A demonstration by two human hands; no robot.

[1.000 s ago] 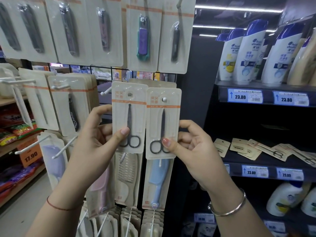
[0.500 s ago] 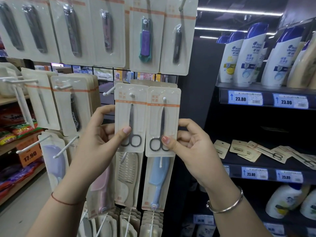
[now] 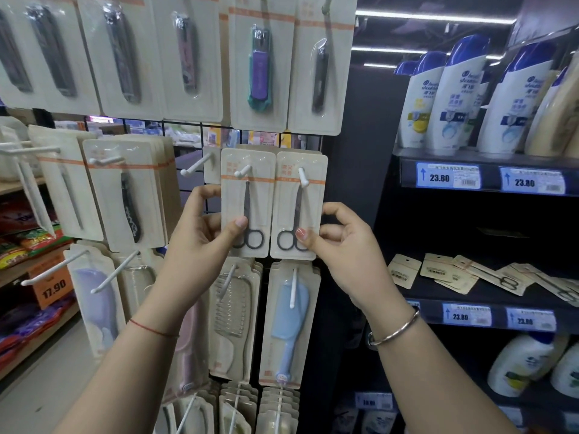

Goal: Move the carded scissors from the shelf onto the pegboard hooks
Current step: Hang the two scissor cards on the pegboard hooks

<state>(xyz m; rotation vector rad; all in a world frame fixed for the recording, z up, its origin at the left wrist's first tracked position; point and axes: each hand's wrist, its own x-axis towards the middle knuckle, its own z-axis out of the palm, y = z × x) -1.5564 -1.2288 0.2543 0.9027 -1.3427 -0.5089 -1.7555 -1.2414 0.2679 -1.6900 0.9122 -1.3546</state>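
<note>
Shop aisle seen from head height. Nearest the camera, two bare forearms rise from the lower edge: a thin red string [image 3: 153, 329] circles the left wrist, a plain metal bangle [image 3: 395, 331] the right.

The left hand [image 3: 200, 245] has its grip clamped on the left scissors card [image 3: 247, 202], thumb pressed on the front beside the finger rings, fingers curled behind the card's left edge. The right hand [image 3: 341, 249] pinches the right scissors card [image 3: 299, 205] at its lower right corner, thumb on the front over the ring handles, fingers behind. Both cards hang upright, side by side and touching edge to edge; the left white hook [image 3: 242, 171] and the right white hook [image 3: 303, 177] each pass through a card's punched hole, tips projecting in front. Each card is pale stiff board with an orange band and a clear blister over slim dark scissors with round black rings.

Beyond them, the wire grid panel [image 3: 188, 133] carries rows of similar cards: nail clippers [image 3: 260, 67] above, combs and a blue hairbrush [image 3: 288, 321] below, and a bare hook [image 3: 195, 166] just left of the scissors.

To the right stands a dark shelf [image 3: 488, 300] on which more carded scissors [image 3: 488, 274] lie flat and overlapping, above blue price tags [image 3: 466, 315] reading 23.80. White shampoo bottles [image 3: 454, 98] with blue caps fill the shelf above; strip lights line the dark ceiling.
</note>
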